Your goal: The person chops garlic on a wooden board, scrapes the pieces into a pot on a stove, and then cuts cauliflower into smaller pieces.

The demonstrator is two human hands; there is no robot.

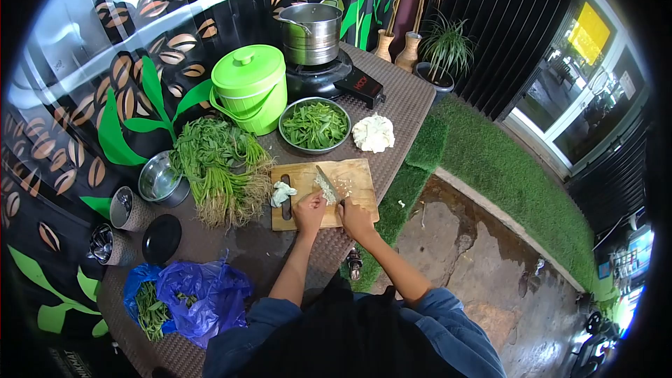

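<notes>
One knife (326, 180), stiff, probably light and best gripped by its handle, is mid-frame in the right hand (357, 219); whether the left hand (309, 211), bunched by soft-looking chopped white bits (327, 197), holds any is unclear.

The left sleeve (260, 322) (seven o'clock) and right sleeve (451, 323) (five o'clock) appeared to me dusky blue, creased, ending near the elbows; a black garment (336, 343) (six o'clock) fronted the torso. Left hand (310, 213) and right hand (358, 220) were bare.
</notes>
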